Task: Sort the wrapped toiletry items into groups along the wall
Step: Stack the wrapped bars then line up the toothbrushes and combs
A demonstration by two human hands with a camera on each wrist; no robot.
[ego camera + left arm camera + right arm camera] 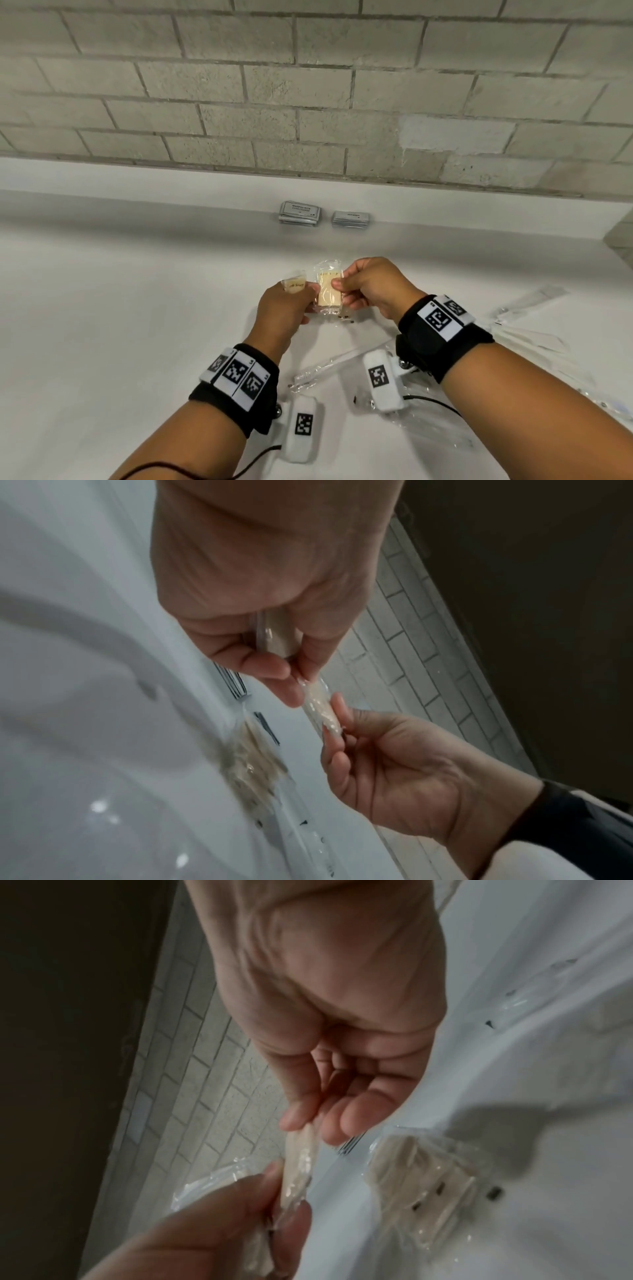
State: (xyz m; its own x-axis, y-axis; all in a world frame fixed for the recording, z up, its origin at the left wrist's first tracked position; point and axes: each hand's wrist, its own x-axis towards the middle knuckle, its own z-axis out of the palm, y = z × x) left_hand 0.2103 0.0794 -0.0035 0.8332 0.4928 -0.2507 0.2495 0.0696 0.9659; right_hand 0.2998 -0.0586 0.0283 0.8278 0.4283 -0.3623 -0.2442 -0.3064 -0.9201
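Observation:
Above the white counter [137,325], both hands pinch one clear-wrapped beige soap bar [329,291]. My right hand [342,286] pinches its right edge between thumb and fingers. My left hand [310,293] pinches its left edge and also keeps a second wrapped soap [295,286] in the palm. The left wrist view shows that palm soap [277,637] and the shared bar [320,710]. In the right wrist view the shared bar [301,1150] hangs between both hands. More wrapped soap [421,1172] lies on the counter below.
Two stacks of grey sachets [300,213] [351,219] stand side by side against the low ledge under the brick wall [308,85]. Long clear-wrapped items [342,363] [527,308] lie on the counter near and right of my wrists.

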